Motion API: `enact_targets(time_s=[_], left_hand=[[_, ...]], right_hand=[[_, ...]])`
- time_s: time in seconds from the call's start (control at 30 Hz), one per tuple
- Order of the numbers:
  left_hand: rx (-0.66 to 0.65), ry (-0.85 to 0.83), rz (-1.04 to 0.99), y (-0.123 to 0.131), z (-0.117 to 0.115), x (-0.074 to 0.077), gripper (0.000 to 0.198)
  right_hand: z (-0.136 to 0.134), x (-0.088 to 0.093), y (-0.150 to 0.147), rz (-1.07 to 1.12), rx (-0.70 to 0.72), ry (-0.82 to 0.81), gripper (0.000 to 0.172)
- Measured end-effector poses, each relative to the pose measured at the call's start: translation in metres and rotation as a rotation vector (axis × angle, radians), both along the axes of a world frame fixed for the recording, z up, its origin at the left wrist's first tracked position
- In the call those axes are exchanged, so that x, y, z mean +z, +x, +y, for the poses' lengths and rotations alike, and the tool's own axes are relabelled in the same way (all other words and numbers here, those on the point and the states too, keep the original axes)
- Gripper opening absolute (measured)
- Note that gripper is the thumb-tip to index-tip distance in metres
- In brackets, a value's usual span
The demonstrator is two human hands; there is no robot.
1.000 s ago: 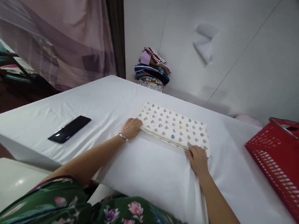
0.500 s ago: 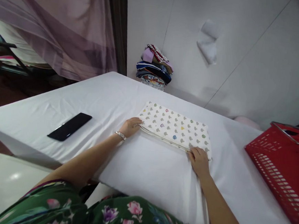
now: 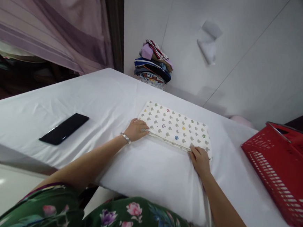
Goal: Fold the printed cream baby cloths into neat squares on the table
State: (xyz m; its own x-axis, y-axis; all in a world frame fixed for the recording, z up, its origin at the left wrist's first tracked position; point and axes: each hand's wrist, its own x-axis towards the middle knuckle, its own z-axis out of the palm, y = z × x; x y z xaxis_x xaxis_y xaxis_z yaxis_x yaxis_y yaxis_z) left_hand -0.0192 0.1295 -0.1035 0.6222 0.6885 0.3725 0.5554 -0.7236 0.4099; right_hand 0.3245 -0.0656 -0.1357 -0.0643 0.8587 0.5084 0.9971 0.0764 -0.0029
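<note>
A folded white cloth point(image 3: 175, 126) printed with small grey and coloured motifs lies flat in several layers on the white-covered table point(image 3: 147, 165). At the near left corner of the cloth, my left hand point(image 3: 137, 130) has its fingers closed on the edge, with a silver bracelet on the wrist. My right hand point(image 3: 200, 160) grips the same near edge toward its right end, thumb below and fingers on top. The thumb of my left hand is mostly hidden.
A black phone-like slab point(image 3: 64, 129) lies on the table at left. A red plastic basket point(image 3: 283, 169) stands at the right edge. Beyond the table's far edge is a stack of folded clothes point(image 3: 154, 65) by the wall. A mauve curtain point(image 3: 56, 18) hangs at upper left.
My left hand has slid a little inward along the near edge and lies further over the cloth's corner. My right hand keeps its hold. The camera view has shifted slightly.
</note>
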Motion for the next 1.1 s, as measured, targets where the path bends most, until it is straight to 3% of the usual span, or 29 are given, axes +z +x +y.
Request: enact_targets(time_s=[0.13,0.63,0.73,0.93,1.1], left_hand=[[-0.001,-0.006,0.016,0.001,0.0,-0.001,0.021],[-0.143,0.259,0.111,-0.007,0.003,-0.006,0.026],[-0.199,0.282,0.125,0.004,-0.001,-0.006,0.033],[-0.317,0.293,0.167,0.045,-0.014,0.003,0.03],[-0.36,0.24,0.176,0.091,-0.034,0.012,0.025]], right_hand=[[0.0,0.002,-0.002,0.003,0.003,0.006,0.028],[0.001,0.007,-0.009,0.011,-0.083,-0.093,0.029],[0.001,0.009,-0.011,0.017,-0.089,-0.106,0.029],[0.004,0.014,-0.01,0.084,-0.092,-0.161,0.026],[0.011,0.036,-0.006,0.214,-0.058,-0.307,0.023]])
